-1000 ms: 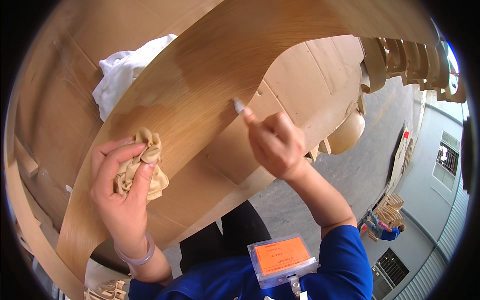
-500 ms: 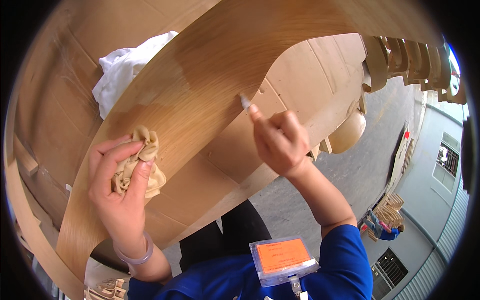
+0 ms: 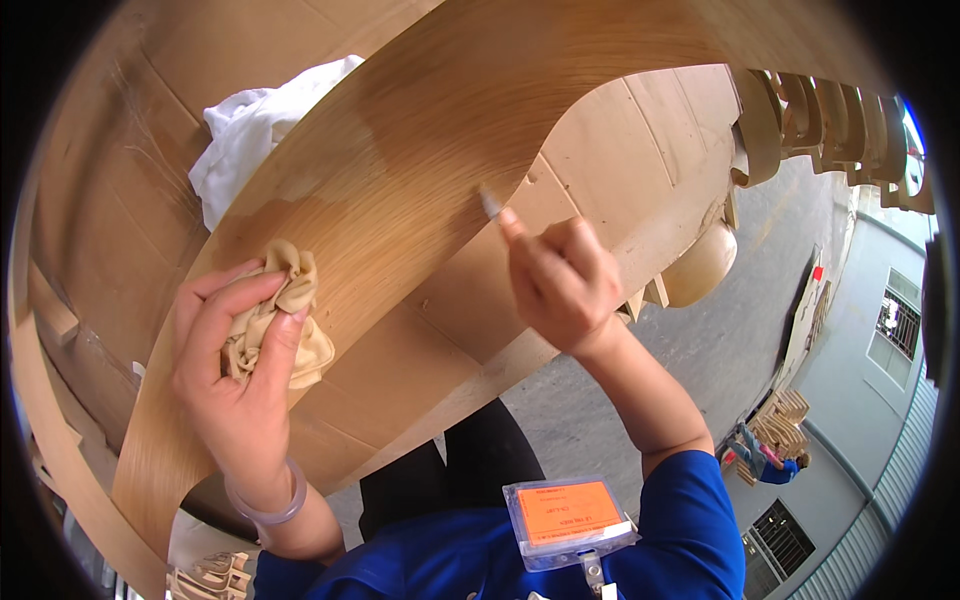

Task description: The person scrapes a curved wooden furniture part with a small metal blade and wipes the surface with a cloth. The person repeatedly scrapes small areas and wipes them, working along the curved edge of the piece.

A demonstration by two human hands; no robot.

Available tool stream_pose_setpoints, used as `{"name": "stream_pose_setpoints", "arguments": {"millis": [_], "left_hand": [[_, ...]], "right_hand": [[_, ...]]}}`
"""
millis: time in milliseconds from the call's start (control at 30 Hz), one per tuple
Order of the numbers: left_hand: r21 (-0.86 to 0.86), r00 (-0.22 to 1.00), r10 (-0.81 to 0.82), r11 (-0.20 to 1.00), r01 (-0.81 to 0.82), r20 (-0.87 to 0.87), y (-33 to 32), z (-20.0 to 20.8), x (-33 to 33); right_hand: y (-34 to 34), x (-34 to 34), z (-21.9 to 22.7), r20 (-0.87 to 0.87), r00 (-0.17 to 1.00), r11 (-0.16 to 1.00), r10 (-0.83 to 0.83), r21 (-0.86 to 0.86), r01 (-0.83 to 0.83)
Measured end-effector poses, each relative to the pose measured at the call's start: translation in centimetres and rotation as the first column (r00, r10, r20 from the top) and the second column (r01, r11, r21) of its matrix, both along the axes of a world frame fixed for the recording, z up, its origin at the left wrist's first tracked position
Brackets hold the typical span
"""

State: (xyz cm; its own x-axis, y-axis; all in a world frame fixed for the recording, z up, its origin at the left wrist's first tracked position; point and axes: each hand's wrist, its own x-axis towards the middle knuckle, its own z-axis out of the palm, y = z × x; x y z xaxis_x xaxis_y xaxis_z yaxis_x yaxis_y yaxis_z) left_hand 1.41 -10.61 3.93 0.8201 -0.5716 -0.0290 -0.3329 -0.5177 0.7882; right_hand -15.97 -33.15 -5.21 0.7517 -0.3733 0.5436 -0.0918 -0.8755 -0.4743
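Left grip [image 3: 238, 400]: crumpled cloth [image 3: 308, 355]. Curved, grained wood [image 3: 400, 170].

The left hand [image 3: 232, 405] was bent into a pinch, thumb [image 3: 277, 350] opposite its curved fingers [image 3: 222, 311]; the right hand [image 3: 565, 285] was curled, one digit [image 3: 512, 228] pointing forward and leftward, its forearm [image 3: 645, 400] slanting inward.

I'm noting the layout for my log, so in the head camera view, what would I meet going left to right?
Short wooden strip → left hand gripping a beige cloth → small blurred pale object → right hand holding it → rounded wooden piece → distant person in blue → upper barred window.
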Motion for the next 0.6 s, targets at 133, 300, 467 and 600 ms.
{"name": "stream_pose_setpoints", "arguments": {"millis": [133, 300, 467, 600], "left_hand": [[-0.113, 0.993, 0.019, 0.993, -0.032, -0.113, -0.8, -1.1, -0.8], [-0.388, 0.690, -0.068, 0.864, -0.320, -0.720, -2.6, -2.7, -3.5], [-0.434, 0.728, -0.126, 0.865, -0.251, -0.673, -2.5, -2.7, -4.0], [-0.451, 0.834, -0.011, 0.845, -0.287, -0.552, -2.9, -2.5, -2.2]], "right_hand": [[1.8, -0.1, 1.2, -0.005, 0.999, 0.878, 0.035, 0.477, -0.029], [5.8, 0.3, 4.0, -0.003, 1.000, 0.326, 0.012, 0.945, -0.002], [6.5, -0.3, 5.5, 0.058, 0.992, 0.069, 0.113, 0.995, -0.066], [3.9, -2.5, 6.1, 0.034, 0.999, -0.075, 0.008, 0.997, -0.034]]}}
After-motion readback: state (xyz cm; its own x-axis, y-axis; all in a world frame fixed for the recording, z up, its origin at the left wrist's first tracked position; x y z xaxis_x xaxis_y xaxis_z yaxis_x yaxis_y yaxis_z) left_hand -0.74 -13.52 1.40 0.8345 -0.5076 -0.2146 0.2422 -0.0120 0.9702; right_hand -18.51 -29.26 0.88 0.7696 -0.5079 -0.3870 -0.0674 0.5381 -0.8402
